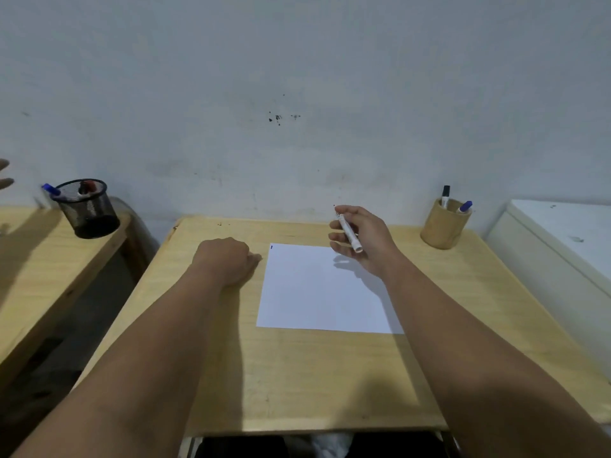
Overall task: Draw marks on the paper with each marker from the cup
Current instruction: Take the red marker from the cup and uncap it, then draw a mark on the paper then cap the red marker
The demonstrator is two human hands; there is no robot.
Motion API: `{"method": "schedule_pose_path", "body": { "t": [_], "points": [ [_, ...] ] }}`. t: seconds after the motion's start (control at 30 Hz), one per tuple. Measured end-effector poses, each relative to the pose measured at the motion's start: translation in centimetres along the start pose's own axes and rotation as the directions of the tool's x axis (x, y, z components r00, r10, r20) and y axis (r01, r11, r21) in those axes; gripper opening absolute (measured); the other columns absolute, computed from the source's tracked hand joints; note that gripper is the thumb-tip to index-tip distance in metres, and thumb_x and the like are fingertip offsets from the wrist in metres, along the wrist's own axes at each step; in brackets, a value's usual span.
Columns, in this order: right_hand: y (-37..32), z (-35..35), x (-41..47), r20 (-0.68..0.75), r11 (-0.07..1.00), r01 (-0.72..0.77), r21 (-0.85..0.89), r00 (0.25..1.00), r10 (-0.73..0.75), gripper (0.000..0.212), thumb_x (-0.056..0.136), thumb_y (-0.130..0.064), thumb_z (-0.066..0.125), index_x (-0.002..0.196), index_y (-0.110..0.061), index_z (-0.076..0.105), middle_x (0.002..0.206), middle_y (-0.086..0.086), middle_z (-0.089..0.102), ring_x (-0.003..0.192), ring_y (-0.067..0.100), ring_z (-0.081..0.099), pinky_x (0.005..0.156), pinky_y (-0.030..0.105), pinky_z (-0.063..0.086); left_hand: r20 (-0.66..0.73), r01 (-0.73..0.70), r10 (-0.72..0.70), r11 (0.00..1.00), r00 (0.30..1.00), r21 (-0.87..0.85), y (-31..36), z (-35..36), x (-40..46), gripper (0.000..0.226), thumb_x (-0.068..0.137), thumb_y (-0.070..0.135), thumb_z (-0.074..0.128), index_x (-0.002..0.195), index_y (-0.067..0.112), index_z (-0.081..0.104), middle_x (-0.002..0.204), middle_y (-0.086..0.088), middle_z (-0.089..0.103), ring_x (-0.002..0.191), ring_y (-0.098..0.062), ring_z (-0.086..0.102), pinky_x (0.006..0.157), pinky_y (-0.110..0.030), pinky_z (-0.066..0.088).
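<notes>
A white sheet of paper [317, 292] lies on the wooden desk [297, 375], with a small blue mark near its top left corner. My right hand [363, 236] hovers over the paper's top right corner and holds a white marker [348, 232], its tip pointing up and away. My left hand [228, 259] rests as a fist on the desk just left of the paper. A tan cup [444, 228] at the desk's back right holds a black-capped marker [445, 195] and a blue-capped marker [464, 207].
On a second desk [39, 266] to the left stands a black mesh cup [89, 209] with blue and red markers. Another person's fingers [5, 176] show at the left edge. A white cabinet [562, 246] is on the right. A wall rises right behind the desks.
</notes>
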State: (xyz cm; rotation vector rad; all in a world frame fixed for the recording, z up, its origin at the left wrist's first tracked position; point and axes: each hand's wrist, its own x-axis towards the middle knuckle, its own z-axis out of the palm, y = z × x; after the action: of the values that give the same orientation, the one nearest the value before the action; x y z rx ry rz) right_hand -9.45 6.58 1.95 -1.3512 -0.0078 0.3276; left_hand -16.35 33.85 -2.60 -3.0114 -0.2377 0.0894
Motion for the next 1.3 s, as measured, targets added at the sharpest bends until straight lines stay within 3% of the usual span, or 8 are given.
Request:
{"method": "schedule_pose_path", "body": {
  "t": [0.17, 0.3, 0.47, 0.63, 0.73, 0.97, 1.17, 1.3],
  "points": [
    [0.2, 0.4, 0.5, -0.010, 0.966, -0.058, 0.253, 0.998, 0.063, 0.030, 0.105, -0.007, 0.051, 0.114, -0.011, 0.080, 0.091, 0.013, 0.077, 0.070, 0.027, 0.074, 0.072, 0.036, 0.063, -0.034, 0.024, -0.027, 0.996, 0.999, -0.088, -0.1, 0.1, -0.4, 0.058, 0.101, 0.064, 0.031, 0.095, 0.016, 0.062, 0.098, -0.001, 0.069, 0.087, -0.025, 0.061, 0.071, -0.035, 0.040],
    [0.8, 0.8, 0.8, 0.015, 0.986, -0.004, 0.165, 1.000, 0.002, 0.028, 0.103, 0.003, 0.059, 0.120, -0.014, 0.074, 0.092, 0.007, 0.079, 0.072, 0.021, 0.075, 0.067, 0.031, 0.062, -0.198, 0.068, -0.111, 0.975, 0.974, -0.209, -0.4, -0.6, -2.3, 0.076, 0.085, 0.083, 0.028, 0.120, 0.019, 0.051, 0.107, -0.001, 0.065, 0.099, -0.029, 0.064, 0.073, -0.040, 0.050],
    [1.8, 2.5, 0.1, -0.057, 0.992, 0.042, -0.119, 0.997, -0.049, 0.003, 0.101, -0.019, 0.072, 0.104, -0.020, 0.070, 0.082, 0.003, 0.074, 0.067, 0.018, 0.070, 0.059, 0.024, 0.056, -0.540, -0.325, 0.194, 0.933, 0.819, -0.157, 0.8, 1.0, -6.8, 0.056, 0.088, 0.068, 0.050, 0.108, 0.021, 0.071, 0.107, 0.004, 0.068, 0.093, -0.026, 0.059, 0.074, -0.038, 0.047],
    [5.6, 3.9, -0.5, 0.002, 0.897, 0.216, -0.387, 0.972, -0.233, 0.018, 0.099, -0.009, 0.073, 0.115, -0.015, 0.071, 0.110, 0.007, 0.071, 0.091, 0.019, 0.068, 0.070, 0.014, 0.056, -0.447, -0.394, 0.263, 0.889, 0.855, -0.232, 1.4, 3.6, -9.1, 0.038, 0.086, 0.062, 0.057, 0.091, 0.029, 0.075, 0.110, 0.014, 0.070, 0.096, -0.017, 0.060, 0.073, -0.034, 0.049],
    [7.5, 4.1, -1.0, 0.023, 0.886, 0.215, -0.412, 0.974, -0.226, 0.020, 0.097, -0.018, 0.073, 0.114, -0.027, 0.073, 0.114, -0.001, 0.073, 0.106, 0.024, 0.071, 0.093, 0.038, 0.058, -0.491, -0.395, 0.206, 0.861, 0.847, -0.319, 1.5, 4.3, -9.5, 0.038, 0.085, 0.062, 0.063, 0.094, 0.028, 0.077, 0.108, 0.014, 0.071, 0.094, -0.019, 0.062, 0.071, -0.037, 0.053],
    [8.8, 3.3, -1.9, 0.049, 0.835, 0.276, -0.475, 0.956, -0.288, 0.025, 0.103, -0.016, 0.065, 0.118, -0.034, 0.072, 0.115, 0.011, 0.078, 0.107, 0.034, 0.071, 0.078, 0.028, 0.054, -0.385, -0.283, 0.137, 0.891, 0.913, -0.355, 1.8, 4.1, -10.2, 0.060, 0.085, 0.073, 0.057, 0.125, 0.029, 0.069, 0.130, 0.011, 0.065, 0.122, -0.019, 0.056, 0.097, -0.043, 0.043],
    [8.0, 3.9, -1.5, 0.047, 0.838, 0.371, -0.400, 0.922, -0.385, 0.009, 0.100, -0.033, 0.071, 0.101, -0.032, 0.080, 0.096, 0.002, 0.078, 0.098, 0.029, 0.075, 0.087, 0.048, 0.063, -0.292, -0.202, 0.085, 0.895, 0.953, -0.397, 1.8, 4.0, -10.3, 0.090, 0.080, 0.085, 0.053, 0.141, 0.020, 0.062, 0.153, 0.003, 0.055, 0.147, -0.019, 0.041, 0.116, -0.044, 0.038],
    [5.0, 5.7, 0.0, 0.000, 0.886, 0.330, -0.327, 0.937, -0.349, 0.021, 0.106, -0.025, 0.060, 0.114, -0.026, 0.079, 0.083, 0.002, 0.080, 0.076, 0.018, 0.074, 0.063, 0.032, 0.060, -0.223, -0.169, 0.083, 0.901, 0.971, -0.400, 2.1, 3.5, -10.4, 0.102, 0.079, 0.091, 0.046, 0.150, 0.018, 0.051, 0.166, -0.001, 0.039, 0.158, -0.022, 0.025, 0.123, -0.044, 0.031]
  ]
}}
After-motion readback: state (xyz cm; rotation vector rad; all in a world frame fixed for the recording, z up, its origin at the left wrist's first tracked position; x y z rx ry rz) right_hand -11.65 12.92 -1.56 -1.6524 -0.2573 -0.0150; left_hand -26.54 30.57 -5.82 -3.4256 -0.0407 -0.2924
